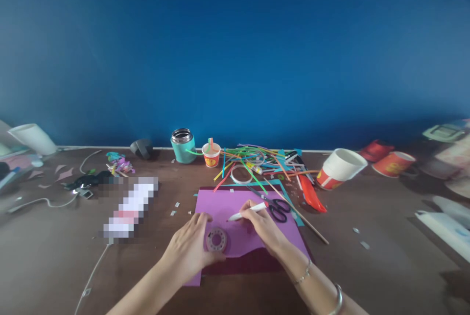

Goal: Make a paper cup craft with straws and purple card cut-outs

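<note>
A purple paper sheet lies on a dark red sheet on the brown table. My left hand rests on the purple sheet with its thumb and fingers closed around a small round tape roll that lies flat on the paper. My right hand is closed on a white marker with a red end, its tip touching the purple sheet just above the roll. Black-handled scissors lie beside my right hand.
Coloured paper strips pile behind the sheet, with a clear tape ring, a teal jar and a small red cup. A tipped paper cup and thin wooden stick lie right. Cables run left.
</note>
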`<state>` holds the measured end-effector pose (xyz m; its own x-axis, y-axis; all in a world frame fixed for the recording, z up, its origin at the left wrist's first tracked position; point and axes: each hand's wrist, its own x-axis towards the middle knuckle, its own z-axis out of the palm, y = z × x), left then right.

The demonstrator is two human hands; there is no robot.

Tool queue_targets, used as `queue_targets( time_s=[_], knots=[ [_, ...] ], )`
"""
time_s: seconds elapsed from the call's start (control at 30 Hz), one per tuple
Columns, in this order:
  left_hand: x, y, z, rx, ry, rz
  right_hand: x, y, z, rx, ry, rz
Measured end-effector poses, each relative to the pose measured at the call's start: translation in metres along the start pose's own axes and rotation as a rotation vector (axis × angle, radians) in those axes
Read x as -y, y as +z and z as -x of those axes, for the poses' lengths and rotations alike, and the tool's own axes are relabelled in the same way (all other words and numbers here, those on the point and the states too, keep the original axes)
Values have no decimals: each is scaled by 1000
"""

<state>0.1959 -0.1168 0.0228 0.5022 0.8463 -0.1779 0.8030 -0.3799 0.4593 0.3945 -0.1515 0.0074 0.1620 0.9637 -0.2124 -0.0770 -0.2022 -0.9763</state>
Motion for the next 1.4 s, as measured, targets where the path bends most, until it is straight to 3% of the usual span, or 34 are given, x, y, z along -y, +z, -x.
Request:
queue_targets(
  time_s=[0.13,0.3,0.5,1.0,1.07,1.2,1.4],
  knots=[
    [-1,10,8,-76,123,64,-7,-4,-1,0,-29,-21],
    [-18,21,8,-118,263,122,-13,-6,-2,-4,-28,-120],
    [-25,37,1,-109,276,94,-11,-8,0,12,-14,-114],
    [-19,48,1,-142,292,113,-7,-11,1,-14,3,-249],
    [-19,48,2,-144,287,119,2,-13,8,-7,-31,-195],
    [-19,48,3,-150,290,131,14,-16,30,60,-130,186],
    [-17,50,4,-145,311,144,0,-16,51,57,-96,397]
  ],
)
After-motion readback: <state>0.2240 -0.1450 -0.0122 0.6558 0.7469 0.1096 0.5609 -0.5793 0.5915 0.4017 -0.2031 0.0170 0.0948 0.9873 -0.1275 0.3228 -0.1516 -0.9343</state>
